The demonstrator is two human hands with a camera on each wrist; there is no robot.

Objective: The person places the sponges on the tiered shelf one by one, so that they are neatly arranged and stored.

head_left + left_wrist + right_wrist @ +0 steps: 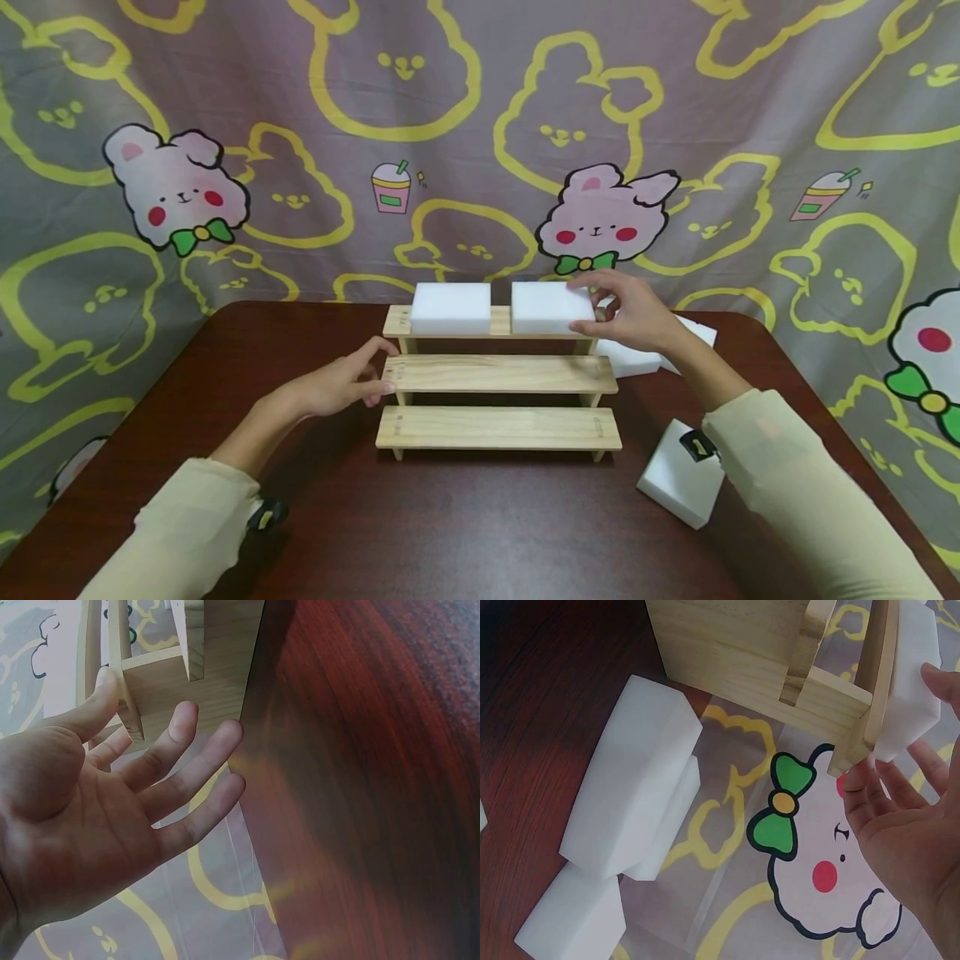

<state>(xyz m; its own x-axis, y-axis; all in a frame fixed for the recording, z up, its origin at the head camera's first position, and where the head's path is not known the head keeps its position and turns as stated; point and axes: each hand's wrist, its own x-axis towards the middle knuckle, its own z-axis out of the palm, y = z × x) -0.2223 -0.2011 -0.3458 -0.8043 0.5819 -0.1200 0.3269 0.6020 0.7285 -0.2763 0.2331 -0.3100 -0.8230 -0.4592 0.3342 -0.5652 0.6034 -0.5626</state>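
Observation:
A three-tier wooden display shelf (495, 373) stands on the table. On its top tier sit two white foam blocks side by side, a left block (451, 308) and a right block (551, 308). My right hand (630, 308) holds the right block by its outer end, thumb at the front and fingers behind; the right wrist view shows this block (913, 682) over the board's end. At the left end of the middle tier, my left hand (341, 385) grips the board between thumb and index finger. In the left wrist view its other fingers (199, 761) spread loosely beside the shelf's side panel (161, 690).
More white blocks (628, 358) lie behind the right forearm, bunched together in the right wrist view. Another white block (681, 479) lies on the dark red-brown table (480, 533) at the right, beside the sleeve. A patterned curtain (465, 167) hangs behind the table.

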